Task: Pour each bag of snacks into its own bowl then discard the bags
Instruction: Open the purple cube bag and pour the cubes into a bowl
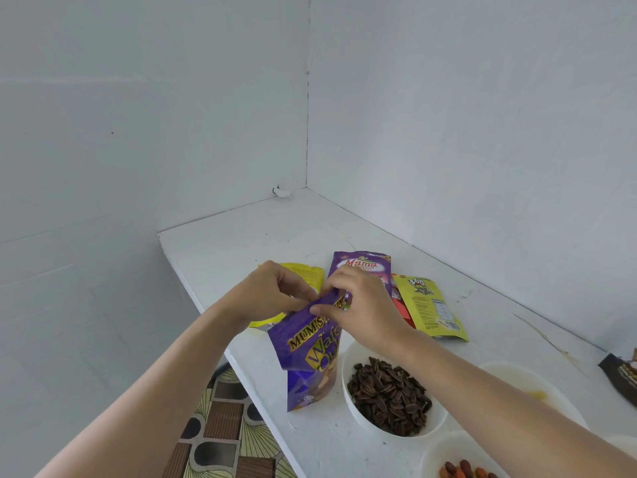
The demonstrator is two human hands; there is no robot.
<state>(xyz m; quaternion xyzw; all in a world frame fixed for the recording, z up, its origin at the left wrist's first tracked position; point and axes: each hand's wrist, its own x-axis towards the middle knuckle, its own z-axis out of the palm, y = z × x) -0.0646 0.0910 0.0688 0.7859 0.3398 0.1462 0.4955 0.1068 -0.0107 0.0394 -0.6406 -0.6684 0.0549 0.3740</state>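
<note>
A person's left hand (275, 291) and right hand (358, 305) both pinch the top of a standing purple foil wafer bag (310, 357), seemingly not yet poured, just left of a white bowl (345, 377) filled with dark sunflower seeds, while flat yellow and purple bags (431, 308) lie undiscarded farther back.

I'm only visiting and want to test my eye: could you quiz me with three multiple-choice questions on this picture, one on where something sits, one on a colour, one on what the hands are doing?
1. Where is the seed bowl relative to the wafer bag?
A. left of it
B. right of it
C. on top of it
2. What colour is the wafer bag?
A. purple
B. green
C. white
3. What are the hands doing?
A. hanging idle
B. holding a spoon
C. both pinching the bag's top

1 B: the bowl stands at the bag's right.
2 A: its front is purple with gold letters.
3 C: the left hand and right hand pinch its top edge.
</note>
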